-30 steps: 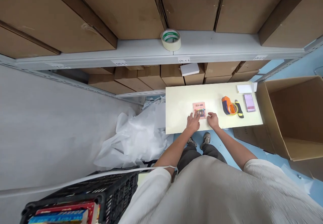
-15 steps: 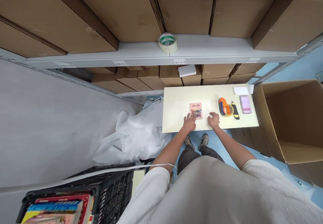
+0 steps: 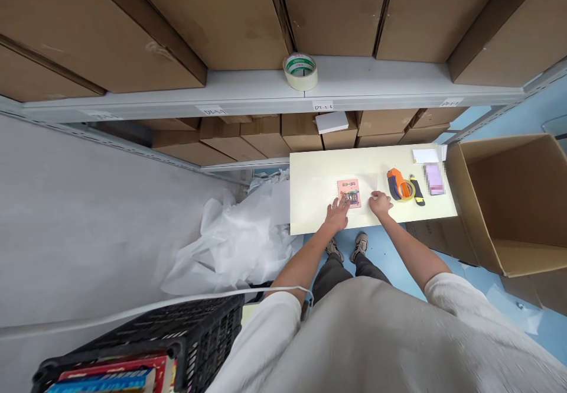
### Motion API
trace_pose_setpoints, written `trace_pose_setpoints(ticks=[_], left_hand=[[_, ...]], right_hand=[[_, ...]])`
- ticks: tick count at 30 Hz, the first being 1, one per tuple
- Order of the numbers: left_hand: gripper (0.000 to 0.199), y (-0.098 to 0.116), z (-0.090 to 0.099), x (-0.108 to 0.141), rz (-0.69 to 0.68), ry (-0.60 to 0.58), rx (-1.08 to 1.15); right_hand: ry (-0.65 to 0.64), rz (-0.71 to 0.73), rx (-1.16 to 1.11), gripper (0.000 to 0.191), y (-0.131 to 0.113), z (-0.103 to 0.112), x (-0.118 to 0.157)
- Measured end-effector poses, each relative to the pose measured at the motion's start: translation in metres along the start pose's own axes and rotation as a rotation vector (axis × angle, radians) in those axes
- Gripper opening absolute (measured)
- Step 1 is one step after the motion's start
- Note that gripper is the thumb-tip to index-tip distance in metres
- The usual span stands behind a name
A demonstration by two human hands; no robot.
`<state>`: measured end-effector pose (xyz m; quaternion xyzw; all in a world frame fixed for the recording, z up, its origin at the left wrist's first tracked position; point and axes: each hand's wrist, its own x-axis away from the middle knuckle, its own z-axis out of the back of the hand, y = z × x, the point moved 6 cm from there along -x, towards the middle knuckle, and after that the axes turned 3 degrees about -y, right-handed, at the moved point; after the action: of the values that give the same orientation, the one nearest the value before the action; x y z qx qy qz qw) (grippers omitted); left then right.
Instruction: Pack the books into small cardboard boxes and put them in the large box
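Observation:
A small pink booklet (image 3: 348, 185) with a colourful picture on its cover lies flat on the cream tabletop (image 3: 310, 174). My left hand (image 3: 337, 213) rests on its lower left part, fingers spread and fingertips touching the cover. Just right of the booklet, my right hand (image 3: 381, 203) is closed, thumb and fingers together low over the table. A faint, see-through patch, perhaps clear film, shows between the booklet and this hand; whether the fingers hold it is unclear. An orange tape dispenser (image 3: 396, 179) lies beyond my right hand, beside a black-and-yellow utility knife (image 3: 417, 191).
A purple pack (image 3: 434, 179) and a white card (image 3: 425, 156) lie at the table's right end. An open cardboard box (image 3: 476, 204) stands beside it. Left are white plastic sheeting (image 3: 239, 239) and a black crate (image 3: 208, 334) with books. A tape roll (image 3: 300, 72) sits on the shelf ahead.
My view has shifted slightly. My right hand has turned and its fingers have closed in more. My left hand stays on the booklet.

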<state>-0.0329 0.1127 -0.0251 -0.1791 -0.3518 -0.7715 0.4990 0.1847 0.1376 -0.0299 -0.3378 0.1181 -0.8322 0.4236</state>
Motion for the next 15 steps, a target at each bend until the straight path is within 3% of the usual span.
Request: trace_pose_setpoints(ticks=[6, 11, 15], left_hand=[[0.094, -0.004, 0.001, 0.001, -0.028, 0.016, -0.013], [0.093, -0.006, 0.0, 0.002, -0.052, 0.022, -0.011], [0.091, -0.008, -0.001, 0.002, -0.052, 0.02, -0.024]], right_hand=[[0.026, 0.187, -0.053, 0.047, -0.022, -0.009, 0.009], [0.15, -0.025, -0.051, 0.049, -0.007, -0.01, 0.006], [0.093, -0.082, 0.007, 0.049, -0.001, -0.01, 0.001]])
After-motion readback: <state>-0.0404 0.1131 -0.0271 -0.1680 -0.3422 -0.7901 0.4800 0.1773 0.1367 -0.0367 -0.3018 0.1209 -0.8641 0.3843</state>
